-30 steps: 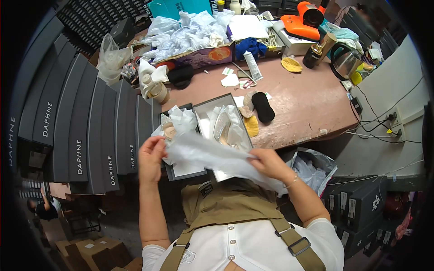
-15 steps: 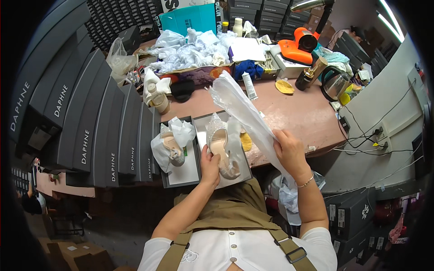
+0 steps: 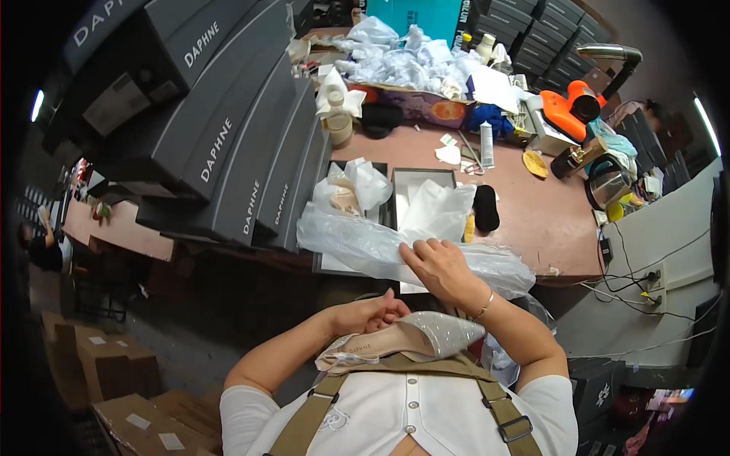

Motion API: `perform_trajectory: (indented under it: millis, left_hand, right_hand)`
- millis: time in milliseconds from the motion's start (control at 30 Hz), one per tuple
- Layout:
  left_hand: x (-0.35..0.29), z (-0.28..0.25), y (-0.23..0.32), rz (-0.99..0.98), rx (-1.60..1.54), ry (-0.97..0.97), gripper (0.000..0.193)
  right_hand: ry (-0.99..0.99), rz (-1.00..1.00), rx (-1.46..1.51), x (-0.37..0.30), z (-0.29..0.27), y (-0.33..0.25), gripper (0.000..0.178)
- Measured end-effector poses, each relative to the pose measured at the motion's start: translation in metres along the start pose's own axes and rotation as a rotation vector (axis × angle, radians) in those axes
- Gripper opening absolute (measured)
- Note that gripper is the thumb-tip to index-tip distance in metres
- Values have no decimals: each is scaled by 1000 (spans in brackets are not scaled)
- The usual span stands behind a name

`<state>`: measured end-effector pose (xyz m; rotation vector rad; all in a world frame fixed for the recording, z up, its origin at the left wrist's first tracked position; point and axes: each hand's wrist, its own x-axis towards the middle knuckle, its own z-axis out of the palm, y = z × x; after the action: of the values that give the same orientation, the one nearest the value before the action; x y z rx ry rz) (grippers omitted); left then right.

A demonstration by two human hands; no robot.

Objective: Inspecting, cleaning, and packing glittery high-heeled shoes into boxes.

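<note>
A glittery silver pointed-toe shoe [image 3: 445, 333] with a beige insole lies across my lap, toe to the right. My left hand [image 3: 372, 313] is at its far side, fingers curled against it; the shoe partly hides the grip. In front, my right hand [image 3: 441, 267] pinches a long, crumpled translucent sheet [image 3: 350, 247] stretched sideways over the near part of an open grey shoebox [image 3: 414, 176]. White tissue paper [image 3: 437, 209] lies inside that box. In the left half, the matching shoe [image 3: 344, 196] sits among more white tissue [image 3: 371, 182].
Stacked dark grey shoeboxes [image 3: 251, 152] rise at the left. Crumpled white paper [image 3: 418, 64] fills a box at the back. A black oval pad [image 3: 487, 209], a white tube [image 3: 487, 144], an orange device [image 3: 566, 110] and a kettle [image 3: 608, 182] are on the pink table [image 3: 525, 205].
The shoe has come out of the box to my lap with my left hand. My right hand has moved left and lowered the sheet across the box. The view has shifted.
</note>
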<state>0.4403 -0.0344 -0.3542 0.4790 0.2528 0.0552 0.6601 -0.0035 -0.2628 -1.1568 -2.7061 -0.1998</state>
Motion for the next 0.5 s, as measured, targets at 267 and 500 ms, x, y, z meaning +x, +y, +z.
perform_trajectory:
  millis: [267,500]
  left_hand:
    - [22,25,-12,250,100,431,59]
    - [36,25,-2,317,-46,228,73]
  right_hand:
    - [-14,311,674,-60,-14,-16,40]
    - [-63,496,1060,-81,-17,-7,30]
